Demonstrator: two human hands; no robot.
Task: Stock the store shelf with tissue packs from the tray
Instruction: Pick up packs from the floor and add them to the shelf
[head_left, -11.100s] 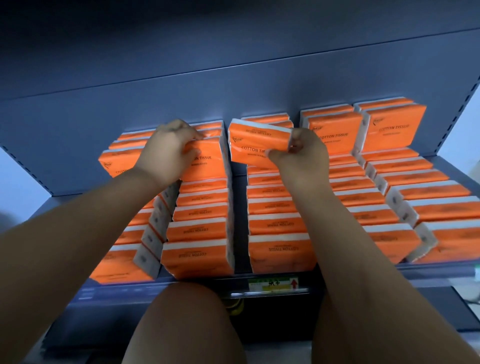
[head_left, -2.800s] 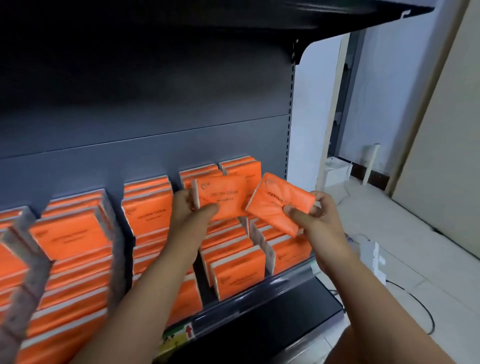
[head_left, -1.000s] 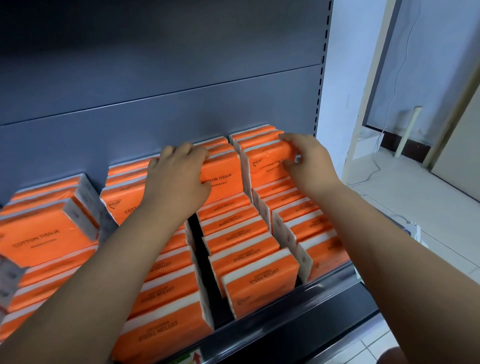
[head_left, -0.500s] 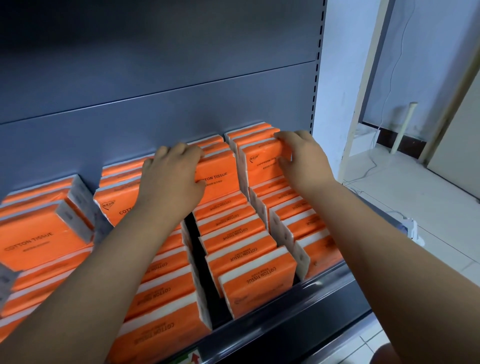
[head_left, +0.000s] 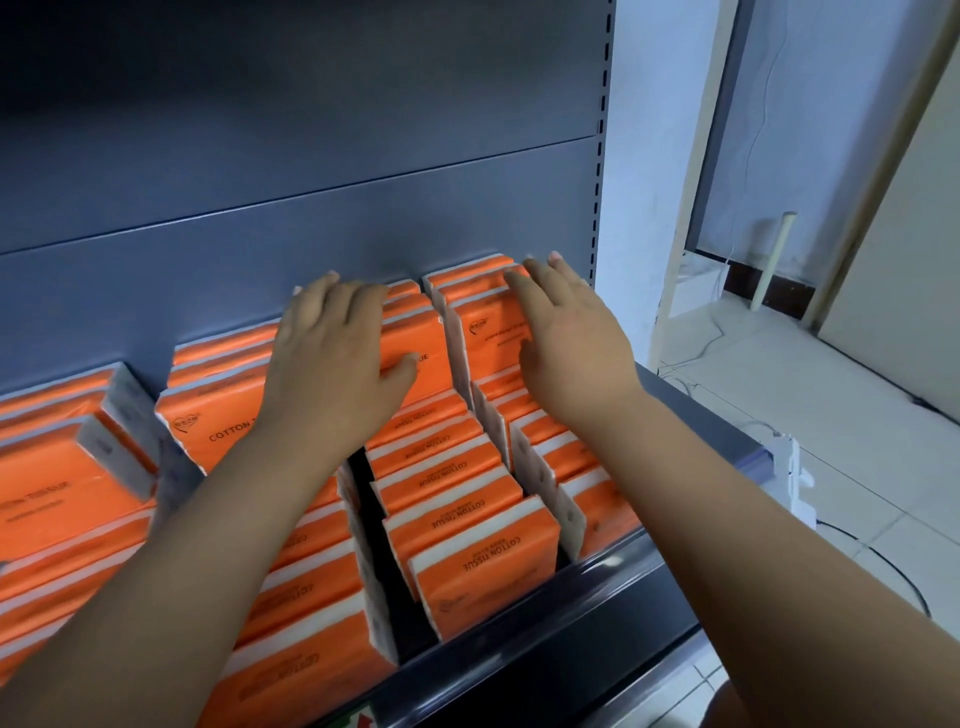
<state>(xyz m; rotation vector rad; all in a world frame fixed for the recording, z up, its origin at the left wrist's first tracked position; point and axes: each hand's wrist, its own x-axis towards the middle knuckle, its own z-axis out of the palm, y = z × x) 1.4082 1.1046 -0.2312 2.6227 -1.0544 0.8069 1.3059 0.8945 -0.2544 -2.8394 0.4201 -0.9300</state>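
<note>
Grey store shelf (head_left: 613, 587) holds orange tissue packs (head_left: 470, 551). Both hands, left hand (head_left: 332, 364) and right hand (head_left: 566, 343), lie flat with fingers (head_left: 540, 275) open, holding nothing. Packs look light and squishy; pinch the short ends.

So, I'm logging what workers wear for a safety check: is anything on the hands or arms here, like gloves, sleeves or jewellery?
Nothing shows. The left hand and right hand are bare: no gloves, and no rings or watch in view. Both forearms are uncovered down to the frame's edge, with no sleeve showing. The fingernails look short and unpainted.
</note>
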